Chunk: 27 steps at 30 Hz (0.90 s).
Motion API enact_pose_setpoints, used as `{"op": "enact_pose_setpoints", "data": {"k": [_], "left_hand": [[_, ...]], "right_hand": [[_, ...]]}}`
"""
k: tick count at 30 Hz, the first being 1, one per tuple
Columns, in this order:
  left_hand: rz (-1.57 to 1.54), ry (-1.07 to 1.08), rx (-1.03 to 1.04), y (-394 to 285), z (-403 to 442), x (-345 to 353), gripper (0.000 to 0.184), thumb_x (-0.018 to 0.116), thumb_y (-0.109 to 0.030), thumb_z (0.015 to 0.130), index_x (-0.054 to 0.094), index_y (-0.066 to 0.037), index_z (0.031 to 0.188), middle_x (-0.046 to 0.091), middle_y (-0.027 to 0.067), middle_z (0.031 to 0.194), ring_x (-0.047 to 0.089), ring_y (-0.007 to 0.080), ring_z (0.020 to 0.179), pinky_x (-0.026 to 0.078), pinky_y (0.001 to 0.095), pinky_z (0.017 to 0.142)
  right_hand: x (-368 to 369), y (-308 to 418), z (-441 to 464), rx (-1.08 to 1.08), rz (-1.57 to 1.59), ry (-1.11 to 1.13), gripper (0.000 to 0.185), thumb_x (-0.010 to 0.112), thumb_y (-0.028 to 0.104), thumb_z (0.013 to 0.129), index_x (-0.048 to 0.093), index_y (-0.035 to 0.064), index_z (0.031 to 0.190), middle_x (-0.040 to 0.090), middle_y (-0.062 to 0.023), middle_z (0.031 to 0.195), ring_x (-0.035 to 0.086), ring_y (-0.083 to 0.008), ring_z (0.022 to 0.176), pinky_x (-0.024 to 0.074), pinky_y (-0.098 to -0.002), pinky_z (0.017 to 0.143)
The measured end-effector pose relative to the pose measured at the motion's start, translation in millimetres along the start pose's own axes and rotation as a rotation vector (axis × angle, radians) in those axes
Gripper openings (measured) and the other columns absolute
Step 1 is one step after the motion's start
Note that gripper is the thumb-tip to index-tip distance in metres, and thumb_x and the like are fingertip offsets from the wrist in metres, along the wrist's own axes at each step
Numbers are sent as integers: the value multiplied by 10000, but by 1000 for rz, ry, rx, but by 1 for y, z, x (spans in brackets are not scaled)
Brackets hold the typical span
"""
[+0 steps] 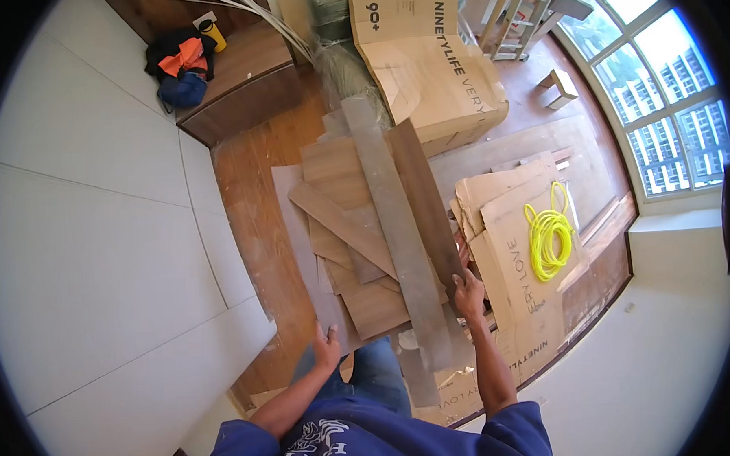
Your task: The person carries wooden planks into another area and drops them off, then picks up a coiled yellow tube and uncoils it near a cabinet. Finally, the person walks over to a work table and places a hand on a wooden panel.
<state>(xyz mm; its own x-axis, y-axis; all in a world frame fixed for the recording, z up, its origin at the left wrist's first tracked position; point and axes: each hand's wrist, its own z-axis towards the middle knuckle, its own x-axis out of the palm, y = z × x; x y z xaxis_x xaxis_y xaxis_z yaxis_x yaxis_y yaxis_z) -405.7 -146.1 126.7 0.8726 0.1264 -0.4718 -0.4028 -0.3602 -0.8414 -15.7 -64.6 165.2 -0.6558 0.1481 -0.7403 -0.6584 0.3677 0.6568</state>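
In front of my body lies a loose stack of wood-grain sheets (342, 168), thin as laminate or veneer, in several overlapping pieces. My left hand (328, 348) is closed on the near left edge of a pale greyish-brown sheet (294, 219) at the bottom of the stack. At the right side, my right hand (469, 295) grips the edge of a dark brown sheet (416, 177). A long grey strip (389, 219) runs lengthwise over the pile, and a narrow brown strip (336, 225) crosses it at a slant. The underside of the stack is hidden.
Flattened cardboard (509, 258) with a coiled yellow-green hose or cord (551, 244) lies at right. A big cardboard-wrapped item (432, 78) stands ahead. White panels (97, 240) line the left, beside a wooden ledge (248, 66) holding a bag (183, 65). A ladder (519, 17) stands near the window.
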Motion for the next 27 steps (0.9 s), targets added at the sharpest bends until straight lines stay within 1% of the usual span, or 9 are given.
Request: {"op": "enact_pose_setpoints", "data": {"k": [2,5,8,14,17,19,23,25,27], "left_hand": [[15,-7,-77,-20,-13,-24,479,580,-239,979,478,101,1301,649,293,1129,645,403,1061,491,424,910],[-67,41,-129,-9,-16,-49,466,561,-234,994,478,107,1300,647,288,1135,642,402,1057,489,417,915],[-44,9,-67,6,-20,-67,451,550,-232,1003,486,114,1285,646,289,1133,648,389,1038,491,414,901],[-157,-39,-23,-48,-40,-120,400,567,-257,995,541,82,1205,652,300,1067,650,404,984,489,429,850],[-33,-102,39,-56,-58,-130,367,574,-265,991,562,66,1147,672,274,951,663,397,882,495,440,772],[-39,-83,-17,-54,-64,-139,365,571,-274,993,563,68,1122,672,257,875,665,386,808,488,449,715],[-12,-127,-22,-32,-77,-134,350,552,-289,1004,557,58,1048,625,207,709,617,344,644,461,448,620],[-32,-73,-67,-39,-69,-147,335,539,-288,1011,547,47,1010,591,194,693,574,320,625,452,436,623],[-100,-69,-83,-43,-75,-147,327,527,-286,1019,535,38,979,556,180,689,536,296,622,445,426,629]], "right_hand": [[-3,19,-8,-41,13,6,238,635,133,906,653,-9,1097,684,-252,885,664,-430,833,508,-458,722],[-9,60,-17,-65,17,21,288,652,145,882,654,2,1132,665,-274,898,649,-454,867,506,-488,729],[-9,78,-28,-105,23,-10,298,654,146,874,657,8,1139,667,-270,921,649,-452,883,507,-493,754],[-15,113,-47,-148,-10,-36,297,658,162,872,671,35,1140,679,-256,922,663,-429,873,507,-490,771],[-26,122,-58,-154,-61,-30,335,657,182,880,660,36,1181,683,-256,923,673,-412,876,509,-470,778],[-39,148,-71,-132,-65,-26,389,656,204,892,634,22,1235,684,-267,943,680,-402,897,513,-445,793],[-51,157,-82,-103,-41,23,401,658,227,894,635,-9,1217,682,-271,942,665,-416,913,505,-459,807],[-52,176,-80,-103,-103,-9,370,646,201,892,648,11,1209,683,-265,973,653,-425,969,498,-473,842],[-52,172,-77,-189,-74,-44,385,645,214,894,642,-12,1205,677,-277,1010,638,-439,1006,491,-478,869]]}}
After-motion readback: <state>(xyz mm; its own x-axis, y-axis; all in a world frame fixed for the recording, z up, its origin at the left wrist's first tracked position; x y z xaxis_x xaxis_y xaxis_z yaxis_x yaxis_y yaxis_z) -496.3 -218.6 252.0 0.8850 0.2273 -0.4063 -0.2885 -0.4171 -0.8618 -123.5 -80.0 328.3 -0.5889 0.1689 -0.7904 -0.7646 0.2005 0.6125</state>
